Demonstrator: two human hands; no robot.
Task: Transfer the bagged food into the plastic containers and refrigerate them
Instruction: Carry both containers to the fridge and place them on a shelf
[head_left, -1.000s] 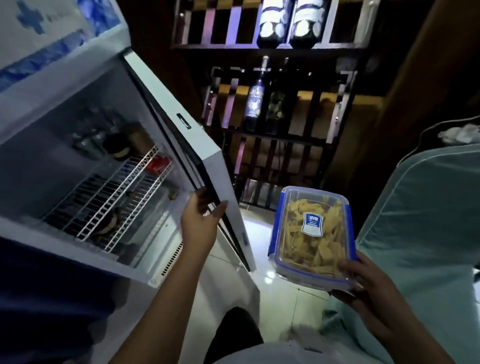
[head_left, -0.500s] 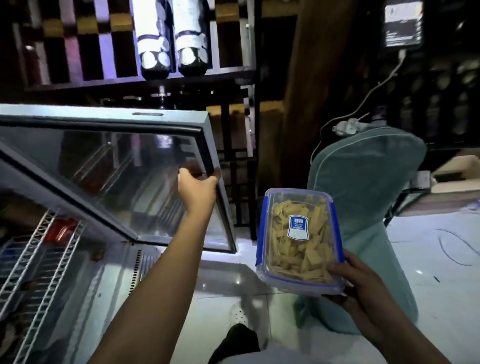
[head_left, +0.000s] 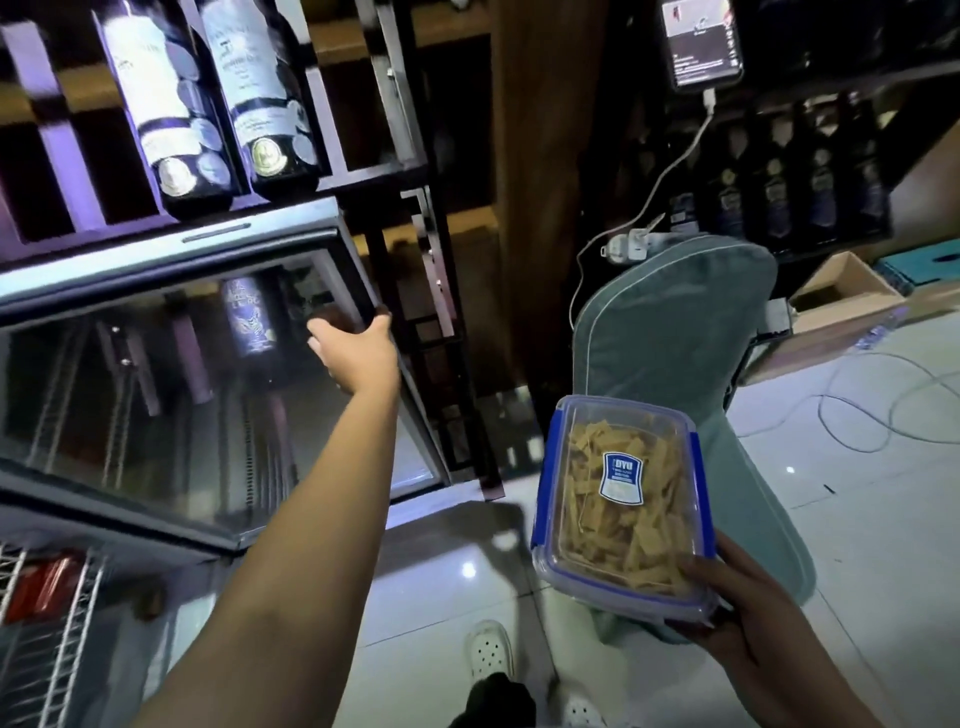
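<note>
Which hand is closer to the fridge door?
Left. The left hand grips the edge of the open fridge door. The right hand is well off to the right, holding the plastic container of food by its near corner, away from the door.

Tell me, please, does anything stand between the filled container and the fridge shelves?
Nothing visible does. The left hand holds the glass door swung open, and the container in the right hand has open floor toward the wire shelves.
</note>
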